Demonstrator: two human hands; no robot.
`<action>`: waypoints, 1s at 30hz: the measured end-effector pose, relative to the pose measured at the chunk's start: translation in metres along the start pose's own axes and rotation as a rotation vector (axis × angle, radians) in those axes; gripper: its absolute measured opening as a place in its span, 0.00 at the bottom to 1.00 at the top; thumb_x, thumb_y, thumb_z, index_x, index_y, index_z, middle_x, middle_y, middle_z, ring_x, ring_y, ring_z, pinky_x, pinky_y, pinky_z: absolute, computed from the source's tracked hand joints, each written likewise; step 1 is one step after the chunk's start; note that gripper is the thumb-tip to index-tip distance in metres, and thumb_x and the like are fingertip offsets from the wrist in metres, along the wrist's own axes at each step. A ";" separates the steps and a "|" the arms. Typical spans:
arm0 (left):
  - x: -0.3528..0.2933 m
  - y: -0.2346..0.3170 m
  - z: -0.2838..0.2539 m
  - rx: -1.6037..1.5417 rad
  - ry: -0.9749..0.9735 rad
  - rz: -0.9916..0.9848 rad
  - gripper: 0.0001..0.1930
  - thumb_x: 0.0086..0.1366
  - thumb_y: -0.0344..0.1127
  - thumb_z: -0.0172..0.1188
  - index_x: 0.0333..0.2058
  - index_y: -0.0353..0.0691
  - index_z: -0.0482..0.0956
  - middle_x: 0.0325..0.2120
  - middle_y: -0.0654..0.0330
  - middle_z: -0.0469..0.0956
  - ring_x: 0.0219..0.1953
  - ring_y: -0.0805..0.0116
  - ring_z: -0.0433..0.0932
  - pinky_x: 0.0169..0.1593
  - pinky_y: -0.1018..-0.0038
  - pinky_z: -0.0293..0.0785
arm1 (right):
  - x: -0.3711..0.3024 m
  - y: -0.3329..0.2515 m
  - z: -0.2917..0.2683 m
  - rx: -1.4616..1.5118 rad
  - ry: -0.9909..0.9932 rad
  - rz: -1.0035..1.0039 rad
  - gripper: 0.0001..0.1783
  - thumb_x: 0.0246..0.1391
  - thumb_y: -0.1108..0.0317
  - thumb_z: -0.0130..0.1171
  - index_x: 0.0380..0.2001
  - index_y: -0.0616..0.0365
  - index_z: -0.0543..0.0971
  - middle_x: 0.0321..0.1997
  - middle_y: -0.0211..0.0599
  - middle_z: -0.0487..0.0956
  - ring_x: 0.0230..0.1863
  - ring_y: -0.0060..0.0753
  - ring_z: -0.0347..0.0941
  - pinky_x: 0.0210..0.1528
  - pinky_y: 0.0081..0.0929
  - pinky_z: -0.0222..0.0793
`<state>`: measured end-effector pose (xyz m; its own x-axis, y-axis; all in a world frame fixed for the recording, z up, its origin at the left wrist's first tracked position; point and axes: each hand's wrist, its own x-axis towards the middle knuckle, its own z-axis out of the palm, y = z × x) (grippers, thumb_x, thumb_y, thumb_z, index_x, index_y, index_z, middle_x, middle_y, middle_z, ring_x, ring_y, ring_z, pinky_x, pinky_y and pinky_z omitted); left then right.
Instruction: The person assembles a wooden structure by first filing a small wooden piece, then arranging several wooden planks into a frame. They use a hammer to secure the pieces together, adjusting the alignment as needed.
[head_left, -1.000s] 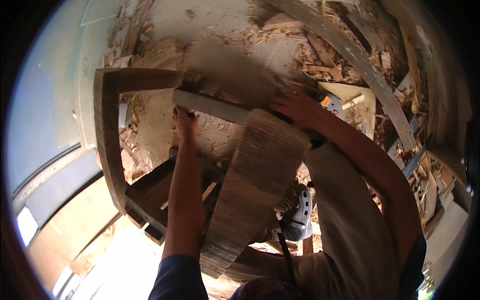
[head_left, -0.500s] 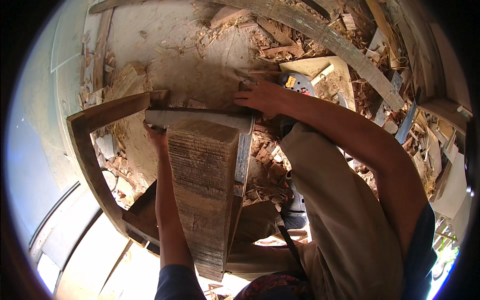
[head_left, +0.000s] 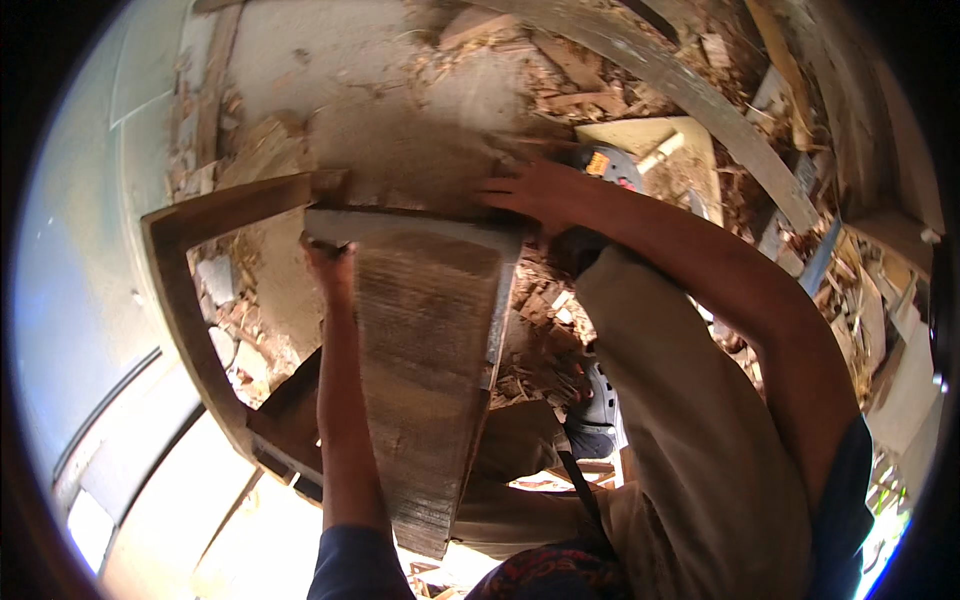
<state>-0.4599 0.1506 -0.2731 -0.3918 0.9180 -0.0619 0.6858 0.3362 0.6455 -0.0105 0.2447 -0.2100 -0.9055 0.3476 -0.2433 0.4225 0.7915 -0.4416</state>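
Observation:
A long weathered wooden plank (head_left: pixel 425 370) runs from near my body up to the middle of the view. My left hand (head_left: pixel 328 258) grips its far left corner. My right hand (head_left: pixel 532 190) rests with fingers spread on the far right end of the plank, against a flat brown board (head_left: pixel 400 160) beyond it. A dark curved wooden frame (head_left: pixel 190 290) bends around the plank's left side.
Wood scraps and splinters (head_left: pixel 540 320) litter the ground to the right of the plank. A long curved beam (head_left: pixel 700 110) crosses the upper right. A grey power tool (head_left: pixel 605 165) lies past my right hand. My light trouser leg (head_left: pixel 680 430) fills the lower right.
The plank has swung from a slant to nearly straight away from me. Both hands stayed at its far end, and the view shifted so the curved frame sits further left.

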 end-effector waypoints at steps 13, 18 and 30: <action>0.001 0.055 -0.007 0.295 -0.028 -0.287 0.50 0.50 0.36 0.78 0.67 0.46 0.54 0.60 0.43 0.71 0.62 0.37 0.70 0.61 0.36 0.64 | 0.001 -0.003 0.008 -0.047 -0.071 0.094 0.60 0.36 0.45 0.76 0.72 0.49 0.61 0.75 0.35 0.61 0.72 0.49 0.61 0.74 0.56 0.50; 0.001 0.045 -0.009 0.280 -0.007 -0.234 0.49 0.51 0.36 0.77 0.67 0.47 0.54 0.60 0.44 0.71 0.62 0.37 0.70 0.60 0.29 0.60 | 0.002 -0.006 0.007 -0.034 -0.067 0.104 0.57 0.38 0.44 0.74 0.71 0.49 0.62 0.74 0.35 0.63 0.72 0.48 0.61 0.75 0.58 0.48; 0.000 0.037 -0.003 0.267 -0.016 -0.215 0.52 0.52 0.34 0.76 0.70 0.46 0.50 0.61 0.44 0.71 0.63 0.37 0.69 0.63 0.40 0.63 | 0.001 -0.008 0.007 -0.046 -0.096 0.128 0.58 0.39 0.43 0.74 0.73 0.47 0.60 0.77 0.33 0.59 0.73 0.46 0.60 0.73 0.60 0.49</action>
<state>-0.4364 0.1626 -0.2467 -0.5363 0.8227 -0.1884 0.7260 0.5636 0.3942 -0.0144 0.2355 -0.2130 -0.8357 0.3992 -0.3771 0.5298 0.7667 -0.3627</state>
